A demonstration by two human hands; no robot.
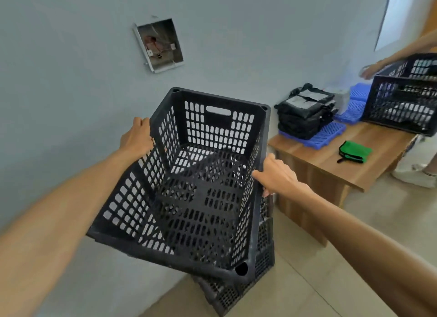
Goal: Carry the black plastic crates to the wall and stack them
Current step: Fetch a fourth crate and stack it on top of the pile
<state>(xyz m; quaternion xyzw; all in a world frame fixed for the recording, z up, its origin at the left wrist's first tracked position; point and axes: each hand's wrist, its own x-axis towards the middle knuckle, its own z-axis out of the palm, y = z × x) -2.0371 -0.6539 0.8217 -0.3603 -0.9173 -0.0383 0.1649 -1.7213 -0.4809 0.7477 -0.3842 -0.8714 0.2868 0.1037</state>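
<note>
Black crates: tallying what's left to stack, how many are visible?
3. One crate held up near the wall, a second crate on the floor beneath it, a third crate on the wooden bench. More may hide underneath.

One view is logged: head-worn, wide-angle. The scene is taken from above, aimed forward and down at the foot of the wall (71, 92). The left hand (137, 138) and right hand (279, 177) are framed near centre at close range, on the black crate (189, 198), which fills the middle. The frame is rolled, perhaps from a tilted head. The wooden bench (319, 158) is caught farther off at right.
</note>
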